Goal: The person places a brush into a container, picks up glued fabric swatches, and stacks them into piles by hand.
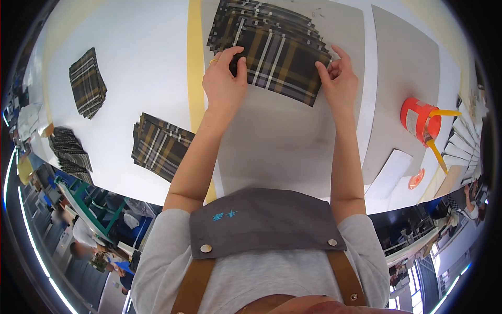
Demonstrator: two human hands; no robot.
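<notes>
A plaid fabric piece [282, 65] in black, olive and white lies at the front of an overlapping stack of matching plaid pieces [261, 15]. My left hand [226, 76], with a yellow ring on one finger, grips its left edge between thumb and fingers. At the opposite edge, my right hand [339, 78] has its thumb on the cloth and its fingers curled behind the corner. Beneath the stack is a grey board [277, 141].
Two smaller plaid stacks [88, 82] [161, 146] lie left on the white table [141, 57]. Dark striped fabric [70, 152] sits at the left edge. To the right stand a red pot [413, 118] with yellow-handled brushes and a red lid [416, 179]. Other people are in the background.
</notes>
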